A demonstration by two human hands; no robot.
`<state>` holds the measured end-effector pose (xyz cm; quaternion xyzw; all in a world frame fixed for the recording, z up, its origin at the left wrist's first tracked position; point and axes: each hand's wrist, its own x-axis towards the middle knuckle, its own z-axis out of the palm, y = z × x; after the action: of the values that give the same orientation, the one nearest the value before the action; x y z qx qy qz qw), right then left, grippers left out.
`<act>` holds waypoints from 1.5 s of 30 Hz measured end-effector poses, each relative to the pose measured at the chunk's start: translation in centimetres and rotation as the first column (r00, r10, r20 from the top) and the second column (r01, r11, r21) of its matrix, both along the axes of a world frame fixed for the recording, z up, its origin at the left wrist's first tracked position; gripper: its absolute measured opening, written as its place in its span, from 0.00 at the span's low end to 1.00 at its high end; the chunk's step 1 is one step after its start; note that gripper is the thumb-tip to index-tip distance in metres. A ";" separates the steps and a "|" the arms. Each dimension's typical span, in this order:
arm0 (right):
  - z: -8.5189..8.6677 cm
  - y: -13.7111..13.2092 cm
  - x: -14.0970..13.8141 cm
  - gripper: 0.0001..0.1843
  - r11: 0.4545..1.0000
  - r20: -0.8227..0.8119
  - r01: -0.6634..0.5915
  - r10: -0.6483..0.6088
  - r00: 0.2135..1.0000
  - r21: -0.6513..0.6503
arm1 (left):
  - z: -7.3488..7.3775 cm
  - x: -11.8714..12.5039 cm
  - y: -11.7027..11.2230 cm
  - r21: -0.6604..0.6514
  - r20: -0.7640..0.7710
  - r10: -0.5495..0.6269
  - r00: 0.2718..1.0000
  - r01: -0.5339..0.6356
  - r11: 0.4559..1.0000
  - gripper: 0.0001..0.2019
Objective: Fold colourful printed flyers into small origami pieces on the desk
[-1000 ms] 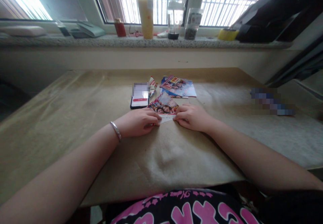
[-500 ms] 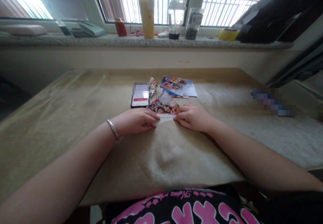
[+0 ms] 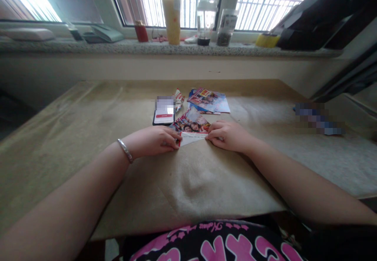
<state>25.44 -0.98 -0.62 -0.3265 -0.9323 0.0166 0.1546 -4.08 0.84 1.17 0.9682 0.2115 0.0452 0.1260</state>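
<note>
A sheet of glossy printed paper (image 3: 194, 120) lies flat on the table, showing a photo of people, with a white strip of text folded over along its near edge. My left hand (image 3: 157, 140) is closed, its fingertips pressing the left end of that strip. At the strip's right end my right hand (image 3: 226, 135) grips the paper between thumb and curled fingers. Just beyond my left hand is a phone (image 3: 164, 110) with a lit, partly blurred screen. Beside the phone stands a folded red-and-white paper piece (image 3: 178, 99).
Several colourful printed sheets (image 3: 209, 100) are stacked behind the paper. A blurred blue item (image 3: 318, 118) lies at the far right of the cloth-covered table (image 3: 141, 198). On the stone windowsill (image 3: 114, 50) stand a yellow cup (image 3: 171, 21), a red container (image 3: 141, 32) and other jars.
My left hand has slid slightly left along the folded strip, uncovering more of its left end. My right hand has shifted slightly right.
</note>
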 end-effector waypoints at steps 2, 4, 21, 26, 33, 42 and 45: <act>0.2 0.0 0.4 0.11 0.999 -0.006 0.023 -0.023 1.000 -0.026 | 0.0 -0.2 0.0 -0.013 -0.007 0.002 1.000 -0.002 1.000 0.10; 0.3 0.1 0.8 0.11 0.998 0.002 0.044 -0.044 0.999 -0.051 | 0.0 -0.3 0.0 -0.024 -0.012 0.002 1.000 -0.002 1.000 0.11; 1.3 0.6 3.6 0.10 0.975 0.066 0.188 -0.181 0.981 -0.119 | 0.3 -0.2 -0.2 -0.093 0.065 0.022 0.998 -0.016 0.996 0.10; 1.5 0.5 3.5 0.10 0.970 0.107 0.222 -0.212 0.971 -0.098 | 0.4 0.2 -0.5 -0.042 0.050 0.112 0.992 -0.110 0.993 0.09; 0.8 0.6 2.6 0.10 0.910 0.085 0.413 -0.409 0.909 -0.036 | -0.8 1.8 -1.6 0.163 0.057 0.222 0.973 -0.229 0.960 0.20; 0.1 0.6 2.0 0.12 0.940 -0.179 0.322 -0.339 0.924 -0.116 | -1.4 2.4 -1.9 0.141 0.083 0.137 0.987 -0.147 0.979 0.15; -0.4 0.7 1.7 0.14 0.966 -0.244 0.240 -0.255 0.936 -0.092 | -1.4 2.4 -1.7 0.098 0.117 0.093 0.989 -0.105 0.990 0.19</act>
<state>27.11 -0.24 -1.00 -0.4410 -0.8553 0.0672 0.2635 -1.71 -0.88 -0.26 0.9576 0.2494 0.1167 0.0846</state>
